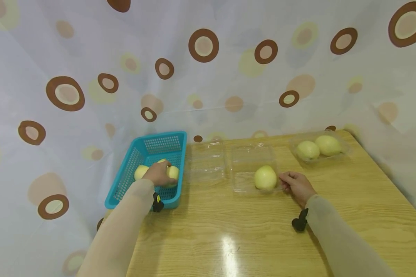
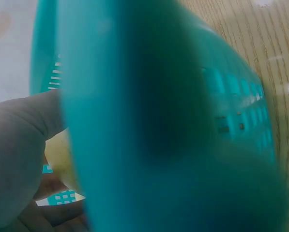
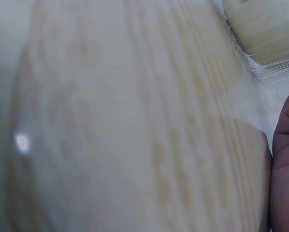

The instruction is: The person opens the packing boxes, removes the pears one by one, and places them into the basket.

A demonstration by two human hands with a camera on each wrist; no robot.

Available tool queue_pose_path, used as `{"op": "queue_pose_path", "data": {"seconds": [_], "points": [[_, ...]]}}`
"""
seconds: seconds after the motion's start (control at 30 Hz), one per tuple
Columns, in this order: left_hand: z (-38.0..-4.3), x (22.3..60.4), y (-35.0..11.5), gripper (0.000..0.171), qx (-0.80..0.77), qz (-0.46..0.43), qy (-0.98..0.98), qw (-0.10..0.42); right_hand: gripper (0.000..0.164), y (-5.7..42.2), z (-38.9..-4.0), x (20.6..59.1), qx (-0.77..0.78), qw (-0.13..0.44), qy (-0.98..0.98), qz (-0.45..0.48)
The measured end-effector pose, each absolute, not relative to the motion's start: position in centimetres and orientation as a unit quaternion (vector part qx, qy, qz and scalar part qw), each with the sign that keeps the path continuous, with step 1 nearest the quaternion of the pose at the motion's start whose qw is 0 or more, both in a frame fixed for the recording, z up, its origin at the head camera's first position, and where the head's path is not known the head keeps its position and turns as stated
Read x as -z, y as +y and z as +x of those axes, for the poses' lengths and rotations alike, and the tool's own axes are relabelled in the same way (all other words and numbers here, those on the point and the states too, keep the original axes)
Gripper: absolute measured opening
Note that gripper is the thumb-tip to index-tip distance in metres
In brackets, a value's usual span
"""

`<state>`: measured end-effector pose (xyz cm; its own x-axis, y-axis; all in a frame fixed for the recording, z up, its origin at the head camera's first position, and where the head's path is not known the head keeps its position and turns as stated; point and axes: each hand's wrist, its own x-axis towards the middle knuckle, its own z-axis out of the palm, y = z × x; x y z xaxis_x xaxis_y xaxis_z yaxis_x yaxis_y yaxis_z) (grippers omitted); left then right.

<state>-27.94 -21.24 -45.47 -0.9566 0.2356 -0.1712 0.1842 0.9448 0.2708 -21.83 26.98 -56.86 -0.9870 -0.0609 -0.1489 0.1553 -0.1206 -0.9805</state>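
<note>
My left hand (image 1: 157,174) reaches into a blue plastic basket (image 1: 182,165) and grips a pale yellow round fruit (image 1: 172,173). Its thumb and fingers show around that fruit in the left wrist view, where the basket's blurred rim (image 2: 100,121) hides much of the hold. Other pale yellow fruits (image 1: 140,172) lie beside the hand. Over on the right, my right hand (image 1: 296,186) pinches the right edge of a clear plastic box (image 1: 240,184) with its lid folded back. One pale yellow fruit (image 1: 265,177) sits in the right half of this box.
Another open clear plastic box (image 1: 208,169) stands between the basket and the first box. At the back right, a clear box (image 1: 345,148) contains two pale yellow fruits (image 1: 327,145). A wooden table (image 1: 263,234) bears everything, with a dotted curtain (image 1: 228,77) behind it.
</note>
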Motion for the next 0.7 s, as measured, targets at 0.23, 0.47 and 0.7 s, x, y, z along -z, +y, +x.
{"op": "queue_pose_path", "data": {"seconds": [0.23,0.47,0.7], "points": [[-27.8,45.6,-21.1,0.074,-0.114,0.104,0.982,0.109,0.027,26.8,-21.7,56.8,0.740,0.067,0.669,0.035],[-27.4,45.2,-21.6,0.065,-0.112,0.108,0.980,0.123,0.034,26.8,-21.8,57.0,0.727,0.066,0.683,0.031],[-27.4,43.9,-21.8,0.058,-0.130,0.126,0.976,0.124,0.037,27.0,-22.0,56.9,0.719,0.075,0.691,0.031]]}}
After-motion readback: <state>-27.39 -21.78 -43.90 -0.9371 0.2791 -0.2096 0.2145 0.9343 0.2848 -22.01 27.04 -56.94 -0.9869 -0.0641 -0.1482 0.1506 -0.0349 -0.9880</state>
